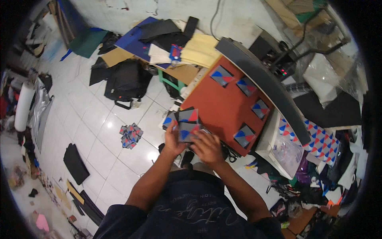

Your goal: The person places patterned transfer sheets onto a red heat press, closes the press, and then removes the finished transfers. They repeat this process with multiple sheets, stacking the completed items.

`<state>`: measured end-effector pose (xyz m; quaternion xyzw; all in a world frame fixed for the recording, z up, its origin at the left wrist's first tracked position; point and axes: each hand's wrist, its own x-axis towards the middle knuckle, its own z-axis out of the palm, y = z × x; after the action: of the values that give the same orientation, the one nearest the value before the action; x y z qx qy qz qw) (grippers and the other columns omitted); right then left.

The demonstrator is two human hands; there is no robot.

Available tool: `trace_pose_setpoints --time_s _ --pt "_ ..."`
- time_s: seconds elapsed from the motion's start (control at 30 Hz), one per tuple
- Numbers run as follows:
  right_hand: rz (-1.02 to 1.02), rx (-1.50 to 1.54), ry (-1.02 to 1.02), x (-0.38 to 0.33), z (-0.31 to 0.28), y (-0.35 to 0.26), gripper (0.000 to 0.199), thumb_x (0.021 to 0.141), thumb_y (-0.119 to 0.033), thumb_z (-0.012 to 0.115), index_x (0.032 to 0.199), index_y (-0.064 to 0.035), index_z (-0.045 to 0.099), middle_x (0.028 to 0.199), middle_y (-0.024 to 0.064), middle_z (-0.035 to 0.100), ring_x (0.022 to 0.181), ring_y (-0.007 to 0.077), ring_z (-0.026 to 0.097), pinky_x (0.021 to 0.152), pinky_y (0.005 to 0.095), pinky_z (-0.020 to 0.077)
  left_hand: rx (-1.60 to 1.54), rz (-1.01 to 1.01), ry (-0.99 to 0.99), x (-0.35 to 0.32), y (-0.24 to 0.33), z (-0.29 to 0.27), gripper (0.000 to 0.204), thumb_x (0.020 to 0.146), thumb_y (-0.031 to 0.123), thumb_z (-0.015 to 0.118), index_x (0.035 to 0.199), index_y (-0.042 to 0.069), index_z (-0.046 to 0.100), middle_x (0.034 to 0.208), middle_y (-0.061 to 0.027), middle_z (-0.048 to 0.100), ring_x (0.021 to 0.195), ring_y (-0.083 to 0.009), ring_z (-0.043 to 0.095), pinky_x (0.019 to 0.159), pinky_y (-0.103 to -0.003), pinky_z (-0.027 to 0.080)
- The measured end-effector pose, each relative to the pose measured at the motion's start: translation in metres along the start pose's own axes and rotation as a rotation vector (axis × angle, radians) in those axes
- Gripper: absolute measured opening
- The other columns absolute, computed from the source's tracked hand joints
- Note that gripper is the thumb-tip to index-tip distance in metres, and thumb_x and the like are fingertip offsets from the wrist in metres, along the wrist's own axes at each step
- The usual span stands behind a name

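Note:
My left hand [173, 139] and my right hand [207, 147] are together at the near corner of a red-brown board [223, 107]. Both grip a small stack of grey square patches [187, 127] printed with red and blue shapes. The top patch sits between my thumbs, and others fan out behind it. Several more of these patches [221, 75] lie spaced out along the board's far and right sides, one of them [244, 136] close to my right hand.
A long dark grey pad [262, 85] arches over the board. A pile of patches [130, 135] lies on the white tile floor to my left, beyond it a black bag [125, 81]. Printed sheets [322, 143] and clutter fill the right side.

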<state>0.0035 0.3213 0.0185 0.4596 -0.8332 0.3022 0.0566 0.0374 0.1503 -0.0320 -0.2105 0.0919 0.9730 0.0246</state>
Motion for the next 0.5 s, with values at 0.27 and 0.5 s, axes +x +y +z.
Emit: trace_pose_setpoints --time_s 0.27,0.5 --pt "0.554 -0.213 0.011 -0.086 -0.032 0.056 0.064 0.075 -0.031 0.075 0.127 -0.0016 0.053 0.128 0.0177 0.051 0.117 0.0346 0.05 0.096 0.0485 0.0374 -0.005 -0.075 0.022 -0.009 -0.014 0.007 0.061 0.089 0.052 0.054 0.129 0.008 0.048 0.123 -0.0158 0.057 0.112 -0.0342 0.057 0.091 -0.059 0.047" --pt "0.585 -0.511 -0.096 -0.137 -0.039 0.069 0.06 0.075 -0.027 0.076 0.128 -0.0085 0.054 0.136 0.0129 0.049 0.124 0.029 0.048 0.096 0.0493 0.0323 0.071 -0.114 -0.024 -0.024 -0.028 0.006 0.066 0.087 0.056 0.053 0.131 0.008 0.047 0.126 -0.0151 0.056 0.113 -0.0337 0.056 0.093 -0.055 0.045"
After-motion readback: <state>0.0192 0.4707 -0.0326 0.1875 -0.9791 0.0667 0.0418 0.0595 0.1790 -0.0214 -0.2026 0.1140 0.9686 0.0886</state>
